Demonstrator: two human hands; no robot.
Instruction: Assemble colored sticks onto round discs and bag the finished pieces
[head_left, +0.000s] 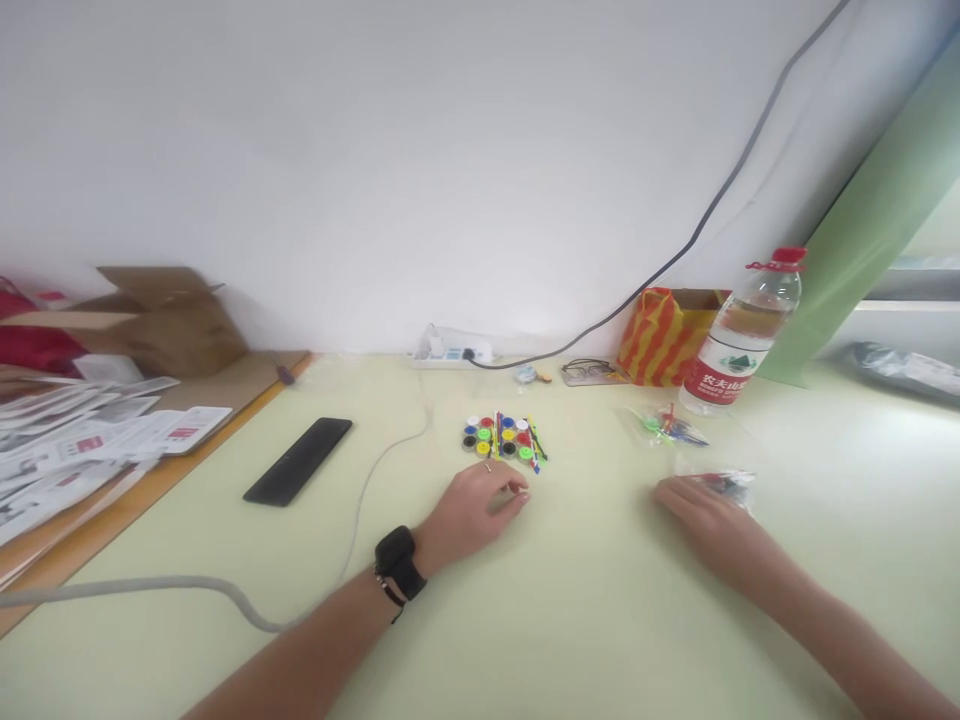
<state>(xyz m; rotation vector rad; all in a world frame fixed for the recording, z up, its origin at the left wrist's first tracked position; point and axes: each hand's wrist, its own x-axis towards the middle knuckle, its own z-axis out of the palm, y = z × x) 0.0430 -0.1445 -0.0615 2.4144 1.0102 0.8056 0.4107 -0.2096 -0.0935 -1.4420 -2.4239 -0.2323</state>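
Observation:
My left hand (472, 508) rests above the table, wearing a ring and a black watch. Its fingers are loosely curled, with a gap between thumb and fingertips and nothing visible in them. Just beyond it are several small coloured wheel-like discs (508, 449) in rows, with thin coloured sticks (535, 440) among them. My right hand (697, 505) has its fingers bent together at a small clear plastic bag (733, 484) with dark and red bits, which it partly covers. Farther back lies another clear bag (666, 426) holding colourful pieces.
A black phone-like slab (298, 462) and a grey cable lie left. Papers (112, 440) and a cardboard box (169, 325) occupy the far left. By the wall are a power strip (457, 350), glasses (589, 368), a striped bag (660, 338) and a large water bottle (739, 345).

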